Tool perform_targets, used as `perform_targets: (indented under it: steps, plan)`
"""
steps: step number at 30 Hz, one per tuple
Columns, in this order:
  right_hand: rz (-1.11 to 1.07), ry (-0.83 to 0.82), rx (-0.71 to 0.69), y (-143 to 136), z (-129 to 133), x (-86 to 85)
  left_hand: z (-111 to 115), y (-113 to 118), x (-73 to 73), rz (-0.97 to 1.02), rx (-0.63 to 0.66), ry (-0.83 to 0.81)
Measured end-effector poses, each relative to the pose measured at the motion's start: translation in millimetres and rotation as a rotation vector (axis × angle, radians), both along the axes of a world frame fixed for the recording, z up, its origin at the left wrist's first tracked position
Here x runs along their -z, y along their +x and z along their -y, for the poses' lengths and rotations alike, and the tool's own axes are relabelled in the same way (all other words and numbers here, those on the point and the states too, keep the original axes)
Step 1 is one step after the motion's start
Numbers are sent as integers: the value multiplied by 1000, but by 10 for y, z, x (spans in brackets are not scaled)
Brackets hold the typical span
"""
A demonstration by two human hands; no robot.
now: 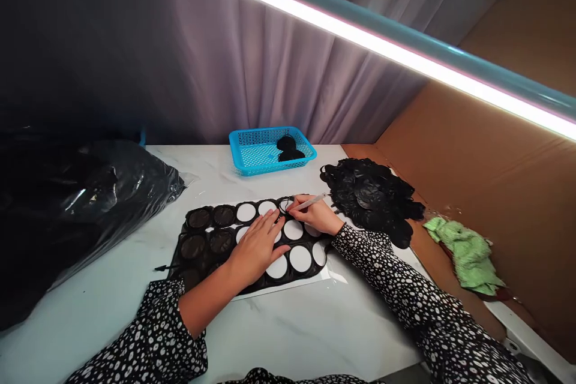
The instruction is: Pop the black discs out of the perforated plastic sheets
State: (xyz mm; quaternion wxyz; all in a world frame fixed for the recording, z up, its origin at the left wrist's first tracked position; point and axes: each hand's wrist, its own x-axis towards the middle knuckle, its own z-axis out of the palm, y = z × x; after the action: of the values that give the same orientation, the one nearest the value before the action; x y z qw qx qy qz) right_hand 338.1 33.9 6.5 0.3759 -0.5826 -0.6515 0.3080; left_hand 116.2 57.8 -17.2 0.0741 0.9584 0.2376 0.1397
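A black sheet (229, 231) with rows of round shapes lies on a white backing on the table. Several circles at its left are dark, while those toward the right show white. My left hand (258, 246) rests flat on the sheet's middle with its fingers spread. At the far right part of the sheet, my right hand (317, 214) pinches a slim, pale pen-shaped tool (312, 202). The tool's tip is at a circle in the top row, where a thin black loop shows; the exact tip is hidden by my fingers. A small dark pointed strip (165, 268) sticks out at the sheet's left edge.
Behind the sheet stands a blue plastic basket (245, 169) holding black round pieces (291, 155). A heap of black pieces (369, 192) lies to the right, near a green cloth (468, 255). On the left bulges a big black plastic bag (99, 204). A lit tube lamp (360, 42) crosses overhead.
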Motion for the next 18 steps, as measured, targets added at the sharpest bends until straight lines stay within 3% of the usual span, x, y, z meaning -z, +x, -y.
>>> perform_targets:
  steps: [18]
  plan:
    - [-5, 19, 1, -22, 12, 35, 3, -9, -7, 50, 7, -49]
